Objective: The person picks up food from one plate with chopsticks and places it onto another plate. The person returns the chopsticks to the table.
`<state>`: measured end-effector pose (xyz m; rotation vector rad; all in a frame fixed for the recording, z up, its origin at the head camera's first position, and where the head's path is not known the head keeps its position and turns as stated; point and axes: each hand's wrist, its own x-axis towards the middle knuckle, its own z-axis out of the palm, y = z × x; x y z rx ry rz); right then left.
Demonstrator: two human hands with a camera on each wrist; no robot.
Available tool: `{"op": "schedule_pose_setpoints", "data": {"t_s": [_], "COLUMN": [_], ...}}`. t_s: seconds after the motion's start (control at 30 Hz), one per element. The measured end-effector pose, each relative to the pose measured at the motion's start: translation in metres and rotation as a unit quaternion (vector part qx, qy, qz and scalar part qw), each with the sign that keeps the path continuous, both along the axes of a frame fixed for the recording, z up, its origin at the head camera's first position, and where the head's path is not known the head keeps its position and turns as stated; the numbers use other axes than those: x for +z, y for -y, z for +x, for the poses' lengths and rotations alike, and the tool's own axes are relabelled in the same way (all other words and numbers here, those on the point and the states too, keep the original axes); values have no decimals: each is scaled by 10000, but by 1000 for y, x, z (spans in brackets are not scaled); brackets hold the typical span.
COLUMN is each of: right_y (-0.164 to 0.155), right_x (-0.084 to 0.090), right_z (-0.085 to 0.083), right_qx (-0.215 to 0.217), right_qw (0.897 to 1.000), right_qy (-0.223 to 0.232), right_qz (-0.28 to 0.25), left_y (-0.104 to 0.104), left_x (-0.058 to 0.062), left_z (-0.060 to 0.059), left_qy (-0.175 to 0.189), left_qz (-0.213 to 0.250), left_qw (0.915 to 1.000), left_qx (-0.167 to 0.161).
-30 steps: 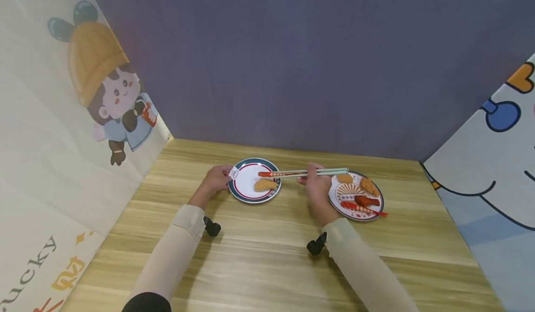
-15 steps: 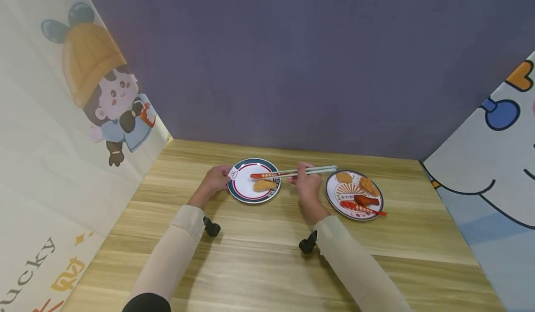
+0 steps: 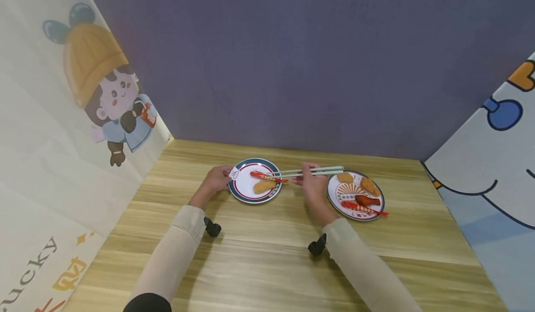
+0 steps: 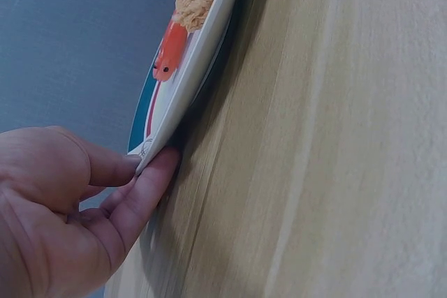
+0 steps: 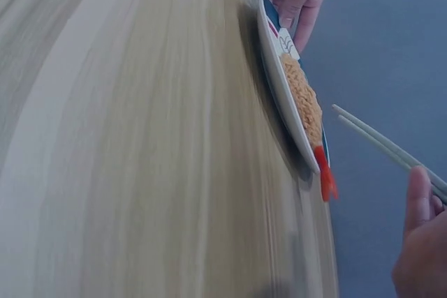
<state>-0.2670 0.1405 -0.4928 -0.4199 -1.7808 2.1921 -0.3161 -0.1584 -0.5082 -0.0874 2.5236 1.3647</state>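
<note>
Two plates are sitting on the wooden table (image 3: pixel 259 261). Our left hand (image 3: pixel 217 178) is pinching the rim of the left plate (image 3: pixel 245 196), keeping it from sliding. On it, a shrimp (image 3: pixel 263 176) is lying beside a breaded piece (image 3: pixel 264 186). Our right hand (image 3: pixel 311 186) is curling around the chopsticks (image 3: pixel 311 171), their tips just off the shrimp. We are guessing it is light, stiff and slippery, so pinching its middle seems best. Farther right, the other plate (image 3: pixel 340 203) is carrying more food.

Left wall panel (image 3: pixel 50 163): partial word "ucky" bottom-left; orange characters beside it unreadable.
</note>
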Motion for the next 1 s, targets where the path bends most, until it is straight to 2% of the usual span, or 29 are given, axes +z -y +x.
{"op": "schedule_pose_setpoints", "data": {"t_s": [0.23,0.33,0.73,1.0], "right_y": [-15,-23,-71,-115], "right_x": [7,8,16,30], "right_z": [6,7,22,40], "right_qx": [159,199,207,298], "right_qw": [9986,9988,9993,9973], "right_qy": [233,242,-265,302], "right_qz": [441,368,148,601], "left_y": [0,0,1,0], "left_x": [-2,-2,-1,0], "left_z": [-1,-1,-2,-1], "left_qy": [-12,-10,54,42], "left_qz": [22,69,-5,-26], "left_qw": [10000,10000,10000,10000], "left_qx": [33,53,-7,-16]}}
